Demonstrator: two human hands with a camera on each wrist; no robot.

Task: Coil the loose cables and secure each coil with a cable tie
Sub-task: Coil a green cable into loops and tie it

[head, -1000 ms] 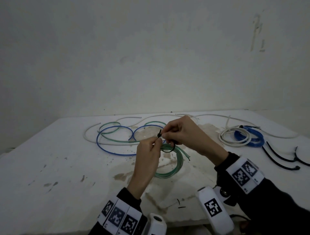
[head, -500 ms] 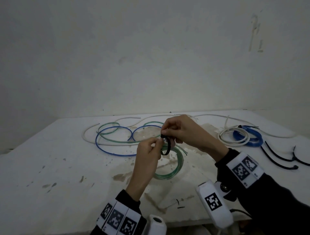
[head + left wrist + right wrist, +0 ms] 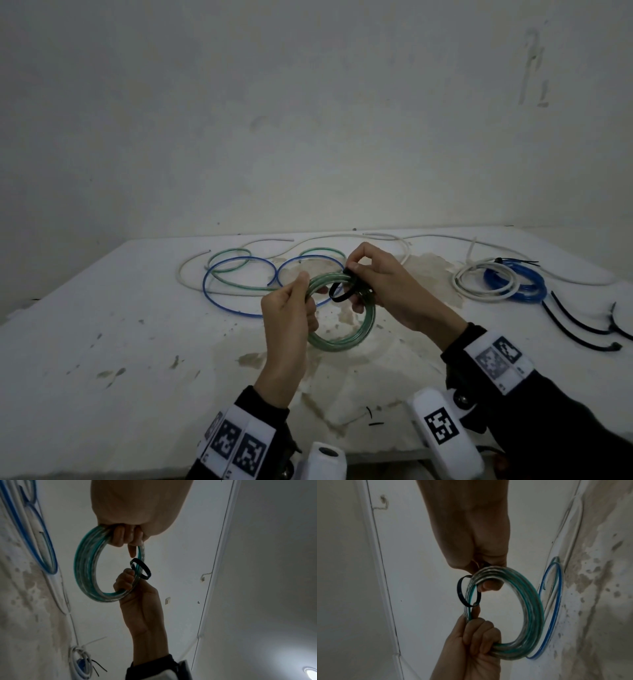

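Both hands hold a green and clear cable coil up above the white table. My left hand grips its left side, fingers curled round the strands. Around the coil's upper right hangs a loose loop of black cable tie, not pulled tight. My right hand pinches the tie at its head, with other fingers hooked through the coil. The wrist views show the tie circling the strands with slack.
Loose blue cable, green cable and white cable lie at the back left of the table. A white coil and a blue coil sit at the right. Spare black ties lie at the far right.
The coil has come up off the table and turned towards me. My left hand let go of the tie and now grips the coil's left side. The tie loop looks wider.
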